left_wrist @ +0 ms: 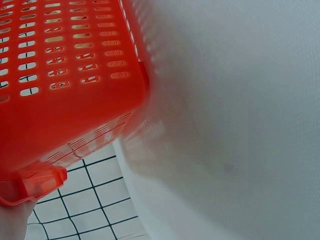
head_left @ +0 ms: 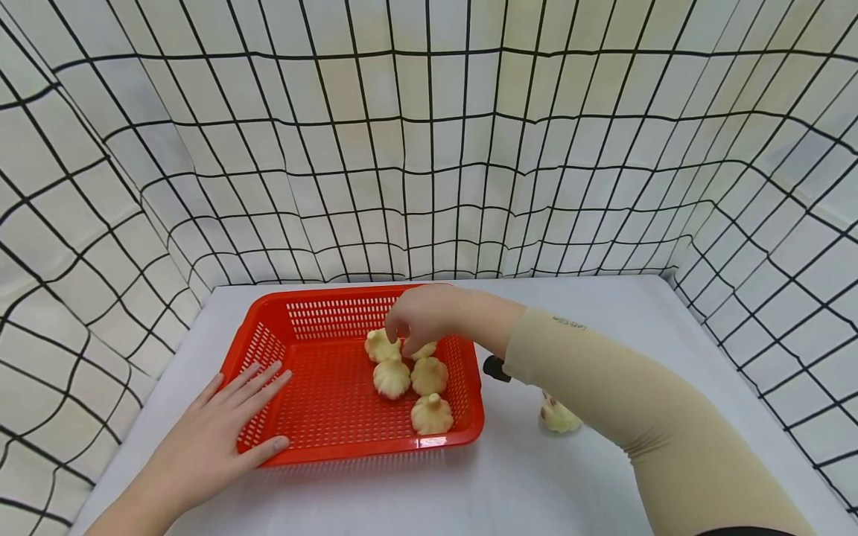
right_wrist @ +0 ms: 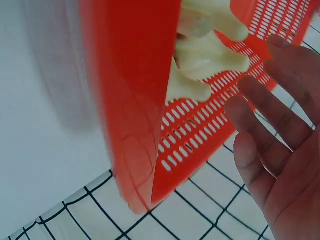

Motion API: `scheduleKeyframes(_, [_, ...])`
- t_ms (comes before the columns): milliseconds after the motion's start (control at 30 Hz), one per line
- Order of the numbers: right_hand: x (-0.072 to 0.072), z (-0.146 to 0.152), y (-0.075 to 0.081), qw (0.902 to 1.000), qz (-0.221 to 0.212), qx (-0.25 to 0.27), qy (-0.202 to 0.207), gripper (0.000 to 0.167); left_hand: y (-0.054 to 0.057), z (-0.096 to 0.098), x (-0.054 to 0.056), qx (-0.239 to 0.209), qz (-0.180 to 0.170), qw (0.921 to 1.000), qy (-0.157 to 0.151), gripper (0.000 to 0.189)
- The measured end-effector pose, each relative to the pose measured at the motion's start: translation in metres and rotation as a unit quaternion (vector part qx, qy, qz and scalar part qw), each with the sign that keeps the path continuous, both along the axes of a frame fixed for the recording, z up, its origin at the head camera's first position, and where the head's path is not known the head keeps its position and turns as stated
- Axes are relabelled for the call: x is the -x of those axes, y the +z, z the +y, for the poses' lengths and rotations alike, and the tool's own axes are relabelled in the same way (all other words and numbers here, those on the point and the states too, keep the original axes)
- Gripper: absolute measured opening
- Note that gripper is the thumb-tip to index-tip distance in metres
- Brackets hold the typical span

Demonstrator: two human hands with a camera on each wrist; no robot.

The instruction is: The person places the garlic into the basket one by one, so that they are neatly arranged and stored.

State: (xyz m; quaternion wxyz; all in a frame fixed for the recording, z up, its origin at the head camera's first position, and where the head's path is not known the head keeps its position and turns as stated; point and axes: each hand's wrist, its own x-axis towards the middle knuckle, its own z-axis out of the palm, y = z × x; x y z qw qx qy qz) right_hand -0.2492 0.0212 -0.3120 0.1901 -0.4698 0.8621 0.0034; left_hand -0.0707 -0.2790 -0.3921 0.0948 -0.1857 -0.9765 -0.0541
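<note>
A red perforated plastic basket (head_left: 322,402) stands on the white table, with several pale garlic bulbs (head_left: 392,378) grouped toward its right end. My left hand (head_left: 217,424) rests on the basket's left side, fingers straight and spread over the rim, thumb near the front corner. Over the back right part of the basket is my right hand (head_left: 429,313), right above the rear bulbs and partly covering one. In the right wrist view its fingers (right_wrist: 265,110) are loosely bent beside the bulbs, with nothing seen in them. Whether a fingertip touches a bulb I cannot tell.
Another garlic bulb (head_left: 559,415) lies on the table right of the basket, partly hidden by my right sleeve (head_left: 623,394). A small black object (head_left: 497,368) shows beside the right wrist. Black netting (head_left: 429,171) over white sheeting encloses the table's back and sides.
</note>
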Motion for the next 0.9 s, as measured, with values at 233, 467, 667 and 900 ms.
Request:
scheduleKeyframes(233, [0.001, 0.018, 0.011, 0.9996, 0.004, 0.026, -0.012, 0.023, 0.002, 0.001, 0.000, 0.003, -0.010, 0.9999, 0.007, 0.085])
scheduleKeyframes(467, [0.000, 0.040, 0.021, 0.9981, 0.024, 0.045, -0.034, 0.018, 0.001, 0.002, 0.000, 0.002, -0.008, 0.9999, 0.007, 0.086])
scheduleKeyframes(667, [0.002, 0.068, 0.022, 0.9957, 0.015, 0.065, -0.064, 0.015, 0.000, 0.001, 0.000, 0.000, -0.004, 1.0000, 0.006, 0.087])
scheduleKeyframes(900, [0.004, 0.105, 0.017, 0.9928, 0.008, 0.074, -0.094, 0.016, -0.001, 0.000, 0.000, -0.003, -0.001, 1.0000, 0.005, 0.086])
